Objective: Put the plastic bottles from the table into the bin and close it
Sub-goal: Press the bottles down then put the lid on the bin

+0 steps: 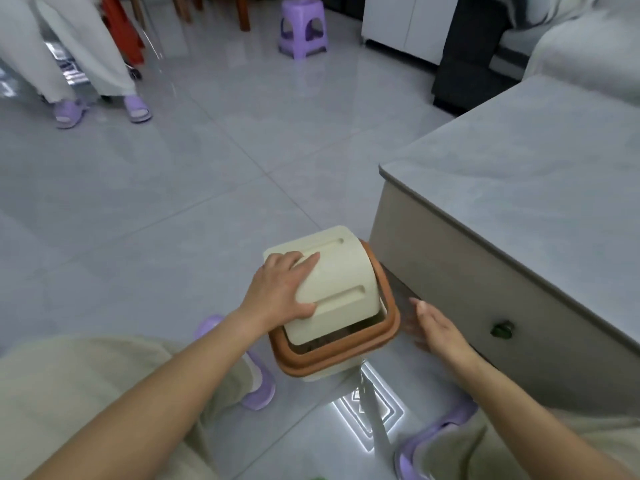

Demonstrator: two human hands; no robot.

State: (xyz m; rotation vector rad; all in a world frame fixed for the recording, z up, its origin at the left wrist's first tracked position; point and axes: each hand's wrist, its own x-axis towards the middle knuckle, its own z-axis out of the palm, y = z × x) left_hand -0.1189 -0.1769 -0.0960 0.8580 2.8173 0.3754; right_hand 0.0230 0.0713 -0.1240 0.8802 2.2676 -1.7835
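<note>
A small cream bin with an orange-brown rim [391, 327] stands on the floor beside the low table [519, 174]. Its cream swing lid [341, 275] sits tilted in the rim, with a dark gap along the near edge. My left hand [280, 289] grips the lid's left side, fingers on top and thumb on its near face. My right hand [436, 327] hovers flat and open just right of the bin, holding nothing. No bottles show on the tabletop, and the bin's inside is hidden.
The table's side has a drawer with a dark green knob [502, 330]. My knees and purple slippers [258, 379] flank the bin. Another person's legs [86, 64] stand far left, and a purple stool [304, 27] and a sofa [581, 53] lie beyond.
</note>
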